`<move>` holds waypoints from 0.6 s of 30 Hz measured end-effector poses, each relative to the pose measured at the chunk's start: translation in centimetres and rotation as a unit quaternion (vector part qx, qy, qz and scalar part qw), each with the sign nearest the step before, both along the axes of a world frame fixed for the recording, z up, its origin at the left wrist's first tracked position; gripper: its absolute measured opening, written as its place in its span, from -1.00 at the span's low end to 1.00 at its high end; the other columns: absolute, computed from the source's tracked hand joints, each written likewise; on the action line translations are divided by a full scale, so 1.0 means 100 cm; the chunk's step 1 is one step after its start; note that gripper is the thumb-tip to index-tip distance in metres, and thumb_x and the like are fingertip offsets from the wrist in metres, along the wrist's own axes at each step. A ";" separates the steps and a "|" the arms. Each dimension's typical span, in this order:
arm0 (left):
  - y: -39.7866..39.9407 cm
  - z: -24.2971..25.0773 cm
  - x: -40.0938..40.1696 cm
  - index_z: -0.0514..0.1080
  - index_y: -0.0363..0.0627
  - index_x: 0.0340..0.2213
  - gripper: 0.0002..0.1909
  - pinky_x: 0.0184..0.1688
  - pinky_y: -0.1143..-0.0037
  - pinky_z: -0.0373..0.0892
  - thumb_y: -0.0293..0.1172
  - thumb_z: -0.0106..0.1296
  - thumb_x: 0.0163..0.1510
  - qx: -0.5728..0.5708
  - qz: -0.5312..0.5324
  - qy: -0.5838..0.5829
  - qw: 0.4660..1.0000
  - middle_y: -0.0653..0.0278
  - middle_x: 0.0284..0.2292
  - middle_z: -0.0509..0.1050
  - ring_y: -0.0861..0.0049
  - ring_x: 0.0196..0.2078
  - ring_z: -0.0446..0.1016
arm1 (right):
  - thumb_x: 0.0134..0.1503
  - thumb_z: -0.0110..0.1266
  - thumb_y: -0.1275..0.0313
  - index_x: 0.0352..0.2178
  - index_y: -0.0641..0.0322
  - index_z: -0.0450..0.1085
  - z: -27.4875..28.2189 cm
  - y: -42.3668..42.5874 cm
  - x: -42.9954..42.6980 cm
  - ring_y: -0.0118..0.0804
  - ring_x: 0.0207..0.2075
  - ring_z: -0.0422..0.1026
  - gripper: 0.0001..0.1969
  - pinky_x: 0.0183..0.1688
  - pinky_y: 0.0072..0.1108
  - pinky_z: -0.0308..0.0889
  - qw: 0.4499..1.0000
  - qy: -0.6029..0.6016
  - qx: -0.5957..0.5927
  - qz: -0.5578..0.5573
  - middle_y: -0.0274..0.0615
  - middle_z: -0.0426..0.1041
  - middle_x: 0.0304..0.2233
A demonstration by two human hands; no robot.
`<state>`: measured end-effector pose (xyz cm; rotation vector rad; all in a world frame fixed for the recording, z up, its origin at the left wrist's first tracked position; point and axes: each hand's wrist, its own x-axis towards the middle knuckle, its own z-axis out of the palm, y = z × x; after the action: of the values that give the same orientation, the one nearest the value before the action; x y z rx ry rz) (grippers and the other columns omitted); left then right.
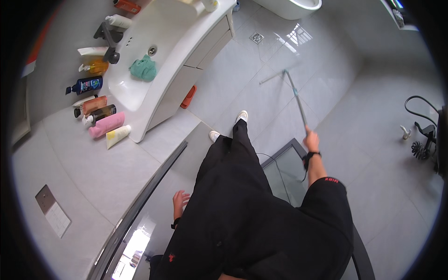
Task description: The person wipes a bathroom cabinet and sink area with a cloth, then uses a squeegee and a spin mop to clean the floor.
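Observation:
My right hand point(311, 140) grips the upper end of a long grey pole point(298, 101). A thin, wide head, like that of a floor squeegee point(273, 77), sits at its far end, at or close to the grey tiled floor point(241, 84); part of it is blurred. At my left side hangs my left hand point(180, 199), holding nothing, its fingers apart. Both wrists wear black bands. My white shoes point(242, 116) stand near the floor's threshold line. A dark-framed glass door point(294, 175) is beside my right leg, and a thin cable runs across in front of it.
On the left, a white washbasin point(136, 94) holds a green cloth point(143, 68). Several bottles and tubes, including a pink bottle point(106, 125), line its back edge. An orange slipper point(189, 97) lies under the cabinet. Ahead are a floor drain point(256, 37) and a toilet point(294, 8).

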<state>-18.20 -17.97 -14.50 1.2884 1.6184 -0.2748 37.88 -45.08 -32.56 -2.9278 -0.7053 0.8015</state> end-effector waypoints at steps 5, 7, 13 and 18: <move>-0.014 0.005 -0.027 0.23 -0.14 -0.34 -0.68 -0.47 0.47 0.25 -0.20 -0.20 -0.12 -0.028 0.011 -0.012 0.999 0.11 -0.46 0.38 0.43 -0.45 0.36 | -0.32 -0.16 0.63 -0.20 -0.03 0.22 -0.003 0.107 0.113 -0.01 -0.40 0.31 -0.47 -0.38 -0.36 0.25 0.996 0.018 0.010 0.092 0.00 0.34 -0.48; -0.010 0.011 -0.011 0.22 -0.13 -0.33 -0.68 -0.47 0.46 0.26 -0.21 -0.20 -0.12 -0.037 0.016 -0.019 0.999 0.11 -0.45 0.38 0.43 -0.45 0.36 | -0.27 -0.16 0.59 -0.22 -0.04 0.24 -0.018 0.144 0.125 -0.07 -0.42 0.34 -0.54 -0.45 -0.37 0.26 0.990 -0.049 0.053 0.117 -0.06 0.35 -0.51; -0.015 0.013 -0.002 0.21 -0.12 -0.31 -0.67 -0.47 0.48 0.26 -0.20 -0.22 -0.10 0.010 0.088 0.003 0.996 0.15 -0.46 0.38 0.44 -0.45 0.37 | -0.21 -0.14 0.53 -0.34 -0.05 0.32 -0.010 0.216 0.107 -0.11 -0.47 0.36 -0.68 -0.47 -0.40 0.27 0.993 -0.066 0.066 0.073 -0.11 0.37 -0.55; -0.027 0.016 0.018 0.22 -0.17 -0.32 -0.69 -0.44 0.49 0.27 -0.24 -0.23 -0.09 0.017 0.045 0.000 0.999 0.11 -0.46 0.37 0.44 -0.45 0.36 | -0.28 -0.14 0.56 -0.22 0.09 0.22 -0.018 0.184 0.002 -0.01 -0.54 0.34 -0.55 -0.51 -0.32 0.26 0.995 0.017 0.097 0.014 0.02 0.34 -0.61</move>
<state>-16.36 -20.70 -12.91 1.2371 1.6826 -0.1921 38.04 -26.70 -34.34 -2.7308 -0.7754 0.7367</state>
